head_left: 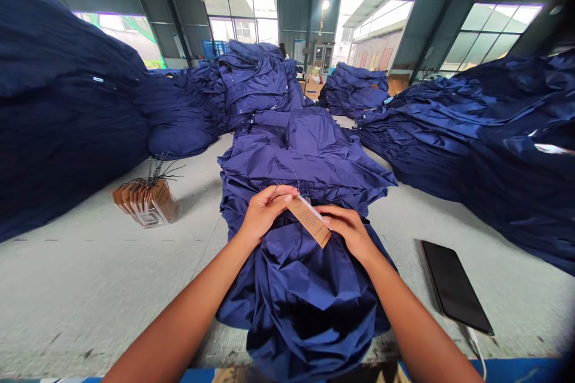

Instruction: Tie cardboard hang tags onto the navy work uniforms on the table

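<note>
A navy blue garment point(296, 287) lies crumpled on the grey table point(90, 287) right in front of me, on top of a stack of the same garments point(309, 155). My left hand point(263, 212) pinches the upper end of a brown cardboard hang tag point(309, 221) and its thin cord point(287, 182). My right hand point(348, 230) grips the tag's lower right side, fingers curled and resting on the garment.
A bundle of brown tags with black cords point(146, 197) stands on the table to the left. A black phone point(456, 287) with a white cable lies at the right. Tall piles of navy garments point(67, 108) rise on the left, right point(494, 143) and back.
</note>
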Tool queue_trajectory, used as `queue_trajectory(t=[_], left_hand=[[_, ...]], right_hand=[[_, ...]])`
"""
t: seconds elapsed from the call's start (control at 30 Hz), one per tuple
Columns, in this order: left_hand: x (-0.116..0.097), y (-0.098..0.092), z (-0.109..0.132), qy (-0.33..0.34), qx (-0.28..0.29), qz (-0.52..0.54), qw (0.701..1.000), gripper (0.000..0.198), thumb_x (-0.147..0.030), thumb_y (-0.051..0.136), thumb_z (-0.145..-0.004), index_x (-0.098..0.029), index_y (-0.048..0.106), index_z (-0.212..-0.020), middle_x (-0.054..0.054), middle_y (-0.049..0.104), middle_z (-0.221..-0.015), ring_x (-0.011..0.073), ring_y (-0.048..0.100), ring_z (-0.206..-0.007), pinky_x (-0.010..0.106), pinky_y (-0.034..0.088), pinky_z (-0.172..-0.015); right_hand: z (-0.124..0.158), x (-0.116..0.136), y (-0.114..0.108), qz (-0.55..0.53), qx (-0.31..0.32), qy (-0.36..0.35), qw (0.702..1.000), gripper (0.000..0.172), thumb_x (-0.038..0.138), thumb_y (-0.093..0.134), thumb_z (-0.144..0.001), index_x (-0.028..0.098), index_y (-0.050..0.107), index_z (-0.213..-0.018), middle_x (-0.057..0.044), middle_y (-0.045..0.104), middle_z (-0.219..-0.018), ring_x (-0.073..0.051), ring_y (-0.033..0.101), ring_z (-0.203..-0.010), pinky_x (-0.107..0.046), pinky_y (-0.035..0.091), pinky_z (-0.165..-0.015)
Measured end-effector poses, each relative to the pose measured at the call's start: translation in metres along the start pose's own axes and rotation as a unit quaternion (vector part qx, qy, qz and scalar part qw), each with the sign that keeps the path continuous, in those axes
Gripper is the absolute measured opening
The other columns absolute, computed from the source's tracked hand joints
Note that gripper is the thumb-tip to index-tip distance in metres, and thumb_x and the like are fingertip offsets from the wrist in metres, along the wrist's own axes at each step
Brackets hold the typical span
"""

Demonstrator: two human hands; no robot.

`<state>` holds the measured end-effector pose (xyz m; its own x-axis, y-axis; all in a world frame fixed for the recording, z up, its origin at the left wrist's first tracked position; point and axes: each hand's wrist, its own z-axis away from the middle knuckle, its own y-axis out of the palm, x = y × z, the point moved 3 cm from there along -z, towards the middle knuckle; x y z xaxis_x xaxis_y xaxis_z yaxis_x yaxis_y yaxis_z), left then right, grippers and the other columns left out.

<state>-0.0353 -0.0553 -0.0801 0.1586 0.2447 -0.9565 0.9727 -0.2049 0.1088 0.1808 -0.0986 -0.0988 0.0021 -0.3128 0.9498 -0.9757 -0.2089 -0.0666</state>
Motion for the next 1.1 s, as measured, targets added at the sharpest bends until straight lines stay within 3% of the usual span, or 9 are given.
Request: queue_trajectory(t=[0.17,0.3,0.4,0.5,0.6,0.7,0.77,0.93,1.1], left_hand=[[-0.003,0.002,0.002,-0.03,-0.002,0.06,0.998,0.043,-0.041,0.089,-0.075,-0.017,0.075,-0.107,0.015,0.077,-0.121,0.0311,0.072,-0.116,0.043,0.056,-0.102],[-0.004,0.003,0.003,-0.052,0.012,0.113,0.992,0.038,-0.049,0.081,-0.083,-0.016,0.071,-0.1,0.019,0.075,-0.124,0.0335,0.073,-0.116,0.045,0.057,-0.097],[-0.004,0.003,0.003,-0.065,0.017,0.126,0.99,0.039,-0.054,0.076,-0.086,-0.017,0.064,-0.087,0.017,0.078,-0.116,0.033,0.075,-0.111,0.045,0.057,-0.095],[-0.009,0.006,0.004,-0.047,0.028,0.07,0.996,0.039,-0.056,0.076,-0.085,-0.018,0.067,-0.085,0.013,0.08,-0.106,0.0316,0.077,-0.106,0.043,0.057,-0.095],[-0.02,0.018,0.005,-0.012,0.101,-0.041,0.994,0.039,-0.056,0.074,-0.087,-0.018,0.075,-0.086,0.013,0.081,-0.098,0.0303,0.077,-0.102,0.038,0.058,-0.09],[-0.032,0.034,0.002,0.009,0.205,-0.125,0.971,0.037,-0.052,0.067,-0.093,-0.018,0.079,-0.09,0.012,0.081,-0.093,0.0279,0.077,-0.091,0.035,0.059,-0.082],[-0.039,0.044,-0.002,0.028,0.242,-0.169,0.955,0.034,-0.048,0.064,-0.095,-0.019,0.08,-0.091,0.009,0.081,-0.09,0.0257,0.075,-0.087,0.033,0.058,-0.078],[-0.044,0.059,-0.016,0.087,0.259,-0.276,0.922,0.029,-0.041,0.066,-0.093,-0.02,0.081,-0.082,0.004,0.074,-0.077,0.0186,0.067,-0.071,0.026,0.051,-0.065],[-0.037,0.056,-0.024,0.108,0.233,-0.248,0.934,0.03,-0.044,0.074,-0.086,-0.018,0.08,-0.072,0.006,0.07,-0.073,0.018,0.065,-0.068,0.026,0.051,-0.063]], right_hand=[[0.005,0.012,0.006,0.11,0.015,-0.082,0.99,0.037,0.039,0.08,-0.08,0.026,0.078,-0.114,-0.006,0.068,-0.111,-0.014,0.056,-0.073,-0.029,0.049,-0.066],[0.004,0.012,0.005,0.091,-0.002,-0.083,0.992,0.021,0.041,0.072,-0.088,0.023,0.078,-0.097,-0.006,0.068,-0.096,-0.015,0.055,-0.071,-0.03,0.047,-0.066],[0.002,0.008,0.002,0.067,-0.031,-0.047,0.996,0.028,0.047,0.069,-0.09,0.021,0.072,-0.08,-0.003,0.065,-0.076,-0.015,0.053,-0.064,-0.028,0.043,-0.059],[0.0,0.005,-0.004,0.07,-0.104,-0.024,0.992,0.035,0.052,0.069,-0.089,0.021,0.067,-0.074,0.001,0.057,-0.064,-0.013,0.047,-0.055,-0.026,0.037,-0.051],[-0.001,0.007,-0.011,0.073,-0.16,-0.052,0.983,0.031,0.051,0.069,-0.089,0.021,0.07,-0.083,-0.001,0.062,-0.076,-0.012,0.048,-0.058,-0.025,0.038,-0.05],[-0.001,0.012,-0.012,0.056,-0.153,-0.076,0.984,0.028,0.048,0.066,-0.092,0.024,0.074,-0.104,-0.005,0.065,-0.097,-0.012,0.052,-0.062,-0.026,0.044,-0.051],[0.0,0.016,-0.01,0.054,-0.132,-0.088,0.986,0.029,0.045,0.066,-0.093,0.026,0.075,-0.112,-0.006,0.064,-0.107,-0.012,0.055,-0.064,-0.026,0.047,-0.053],[0.0,0.022,-0.004,0.107,-0.124,-0.125,0.979,0.02,0.036,0.071,-0.09,0.027,0.08,-0.106,-0.006,0.069,-0.107,-0.016,0.064,-0.077,-0.029,0.053,-0.062],[-0.004,0.017,-0.003,0.096,-0.139,-0.085,0.982,0.011,0.031,0.074,-0.086,0.024,0.081,-0.089,-0.005,0.076,-0.092,-0.019,0.069,-0.081,-0.031,0.055,-0.07]])
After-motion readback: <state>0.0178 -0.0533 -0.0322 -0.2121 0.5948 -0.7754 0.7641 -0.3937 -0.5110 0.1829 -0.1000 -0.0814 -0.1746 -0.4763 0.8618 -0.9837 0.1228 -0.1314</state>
